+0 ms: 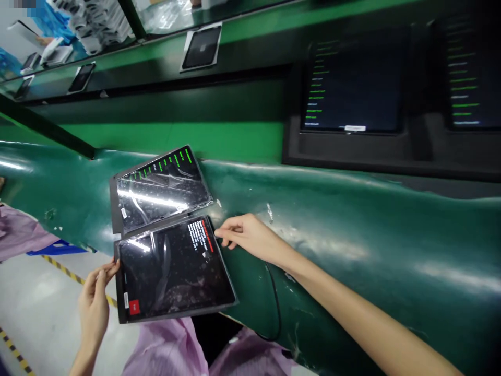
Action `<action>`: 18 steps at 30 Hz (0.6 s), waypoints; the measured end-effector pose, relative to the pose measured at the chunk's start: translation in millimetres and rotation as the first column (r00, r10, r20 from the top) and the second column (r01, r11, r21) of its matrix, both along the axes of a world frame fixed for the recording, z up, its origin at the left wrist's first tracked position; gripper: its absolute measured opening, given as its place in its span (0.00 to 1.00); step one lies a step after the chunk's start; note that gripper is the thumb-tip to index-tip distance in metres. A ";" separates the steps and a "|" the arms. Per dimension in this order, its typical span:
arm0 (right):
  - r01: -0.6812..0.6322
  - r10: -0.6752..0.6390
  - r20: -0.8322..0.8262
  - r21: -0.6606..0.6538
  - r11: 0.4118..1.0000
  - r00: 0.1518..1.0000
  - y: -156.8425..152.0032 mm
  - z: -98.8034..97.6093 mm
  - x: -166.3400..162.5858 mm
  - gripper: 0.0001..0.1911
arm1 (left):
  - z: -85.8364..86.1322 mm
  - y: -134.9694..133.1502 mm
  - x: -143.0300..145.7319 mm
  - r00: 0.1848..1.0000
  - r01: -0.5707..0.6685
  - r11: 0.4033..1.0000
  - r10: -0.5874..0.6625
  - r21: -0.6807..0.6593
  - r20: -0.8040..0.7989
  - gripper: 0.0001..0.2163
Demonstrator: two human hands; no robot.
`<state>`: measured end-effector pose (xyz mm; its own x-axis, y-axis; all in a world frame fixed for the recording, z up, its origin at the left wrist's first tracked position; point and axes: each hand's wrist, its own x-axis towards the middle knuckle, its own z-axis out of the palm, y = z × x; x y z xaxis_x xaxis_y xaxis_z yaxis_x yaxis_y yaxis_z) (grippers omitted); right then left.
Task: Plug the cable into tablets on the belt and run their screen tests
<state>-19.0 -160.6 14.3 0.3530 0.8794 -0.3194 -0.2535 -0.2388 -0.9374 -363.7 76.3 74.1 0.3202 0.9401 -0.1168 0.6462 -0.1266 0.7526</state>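
A tablet with a film-covered dark screen lies on a dark backing at the near table edge. White and red text shows at its upper right, and a red label sits at its lower left. My left hand pinches the left edge of this tablet and its backing. At the right edge, my right hand has its fingers closed together; what they hold is hidden. A black cable runs up to beneath my right wrist. Just beyond lies a second tablet with green text lines, tilted against the first.
A black tray at the right holds tablets with green text. More tablets lie along the green line behind. A slanted green bar stands at the left. Striped tape marks the floor. Pink cloth shows at far left.
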 end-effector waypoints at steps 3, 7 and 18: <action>0.157 -0.158 0.025 0.034 0.987 0.987 0.3 -4.4 14.3 0.29 | 23.4 9.7 25.4 0.953 0.240 0.943 -0.184 0.231 -0.241 0.15; 0.377 -0.387 0.113 0.100 0.921 0.915 -5.9 -9.0 30.2 0.35 | 38.0 -16.9 86.2 0.455 0.877 0.283 -0.750 0.389 -0.480 0.17; 0.359 -0.377 0.369 0.120 0.926 0.849 -14.9 -14.7 25.4 0.31 | 22.2 -65.3 143.8 -0.052 0.691 -0.405 -0.854 0.599 -0.517 0.19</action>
